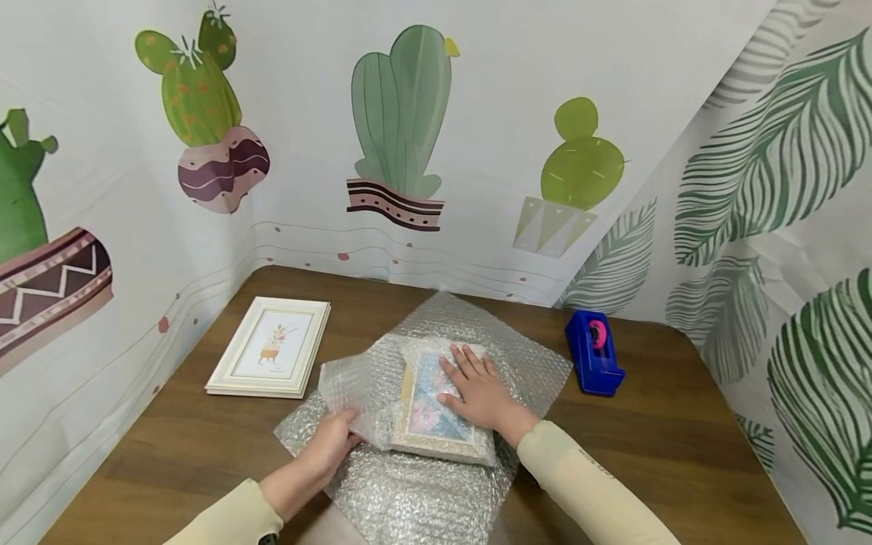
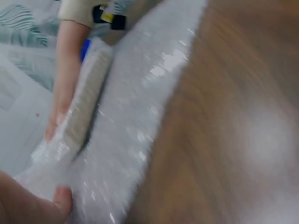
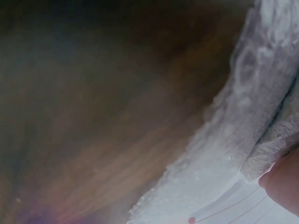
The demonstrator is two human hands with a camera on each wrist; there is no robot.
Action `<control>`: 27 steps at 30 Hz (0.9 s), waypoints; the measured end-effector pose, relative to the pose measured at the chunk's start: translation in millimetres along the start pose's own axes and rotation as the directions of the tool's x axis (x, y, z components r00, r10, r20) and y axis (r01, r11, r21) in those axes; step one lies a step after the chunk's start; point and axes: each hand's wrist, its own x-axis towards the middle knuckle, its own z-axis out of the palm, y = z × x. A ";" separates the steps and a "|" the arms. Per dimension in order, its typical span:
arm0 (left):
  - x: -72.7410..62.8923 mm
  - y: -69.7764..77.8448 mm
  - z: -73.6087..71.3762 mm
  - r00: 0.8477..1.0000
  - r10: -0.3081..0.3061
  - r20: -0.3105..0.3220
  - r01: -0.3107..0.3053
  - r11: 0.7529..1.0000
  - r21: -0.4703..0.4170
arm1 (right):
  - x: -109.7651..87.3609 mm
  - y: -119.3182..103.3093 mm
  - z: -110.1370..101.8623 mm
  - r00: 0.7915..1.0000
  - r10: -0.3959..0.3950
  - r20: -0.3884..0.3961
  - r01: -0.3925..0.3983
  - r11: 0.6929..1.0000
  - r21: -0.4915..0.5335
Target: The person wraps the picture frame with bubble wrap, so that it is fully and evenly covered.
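A picture frame with a beige border and a blue and pink picture lies on a sheet of bubble wrap, part of which is folded over it. My right hand rests on top of the frame, its fingers spread across the covered picture. At the frame's left side, my left hand pinches a raised flap of the wrap between thumb and fingers. The left wrist view shows that thumb against the wrap and the frame's thick side. Only a fingertip shows in the right wrist view.
To the left on the brown wooden table lies a white picture frame with a small drawing. A blue tape dispenser with a pink roll stands at the right. Behind the table hangs a cloth printed with cacti and leaves.
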 end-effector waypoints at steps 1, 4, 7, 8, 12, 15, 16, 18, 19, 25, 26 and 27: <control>1.1 1.6 2.0 0.999 0.030 0.018 -0.029 0.998 -0.053 | 0.1 -0.1 0.4 1.000 0.005 0.001 -0.005 1.000 -0.003; 2.9 9.9 9.4 0.994 0.075 0.078 -0.056 0.975 -0.216 | 0.7 -0.7 1.5 1.000 0.017 -0.003 -0.017 1.000 -0.013; 1.9 18.3 22.3 0.991 0.091 0.100 -0.058 0.955 -0.289 | 1.5 -1.9 3.1 1.000 0.026 -0.004 -0.027 0.999 -0.025; 0.6 20.0 28.0 0.990 0.091 0.105 -0.061 0.962 -0.266 | 1.7 -2.8 3.6 1.000 0.027 -0.006 -0.027 0.999 -0.026; -6.7 20.2 53.0 0.986 0.092 0.142 -0.082 0.994 -0.075 | 2.1 -6.1 8.0 0.999 0.036 -0.023 -0.037 0.999 -0.018; -10.0 14.9 71.3 0.975 0.136 0.176 -0.149 0.987 0.064 | 1.2 -8.9 10.2 0.998 0.054 -0.046 -0.053 0.999 0.008; -9.8 12.8 75.9 0.968 0.167 0.186 -0.189 0.976 0.109 | 1.1 -9.6 10.7 0.997 0.059 -0.056 -0.058 0.998 0.020; -7.6 7.6 83.4 0.949 0.230 0.214 -0.270 0.946 0.181 | 1.4 -10.9 10.9 0.996 0.067 -0.064 -0.065 0.998 0.027; -6.4 4.6 86.4 0.940 0.259 0.221 -0.308 0.923 0.232 | 1.6 -11.5 10.9 0.996 0.071 -0.062 -0.069 0.997 0.020; -1.0 -11.4 95.4 0.904 0.327 0.275 -0.422 0.785 0.454 | 2.8 -11.8 8.6 0.993 0.105 -0.060 -0.103 0.994 0.030; -0.6 -13.3 96.8 0.900 0.336 0.278 -0.433 0.764 0.478 | 2.5 -11.6 8.1 0.992 0.105 -0.074 -0.101 0.994 0.052; -0.2 -15.5 98.1 0.896 0.343 0.283 -0.443 0.740 0.506 | 2.0 -11.5 7.5 0.992 0.099 -0.084 -0.093 0.993 0.072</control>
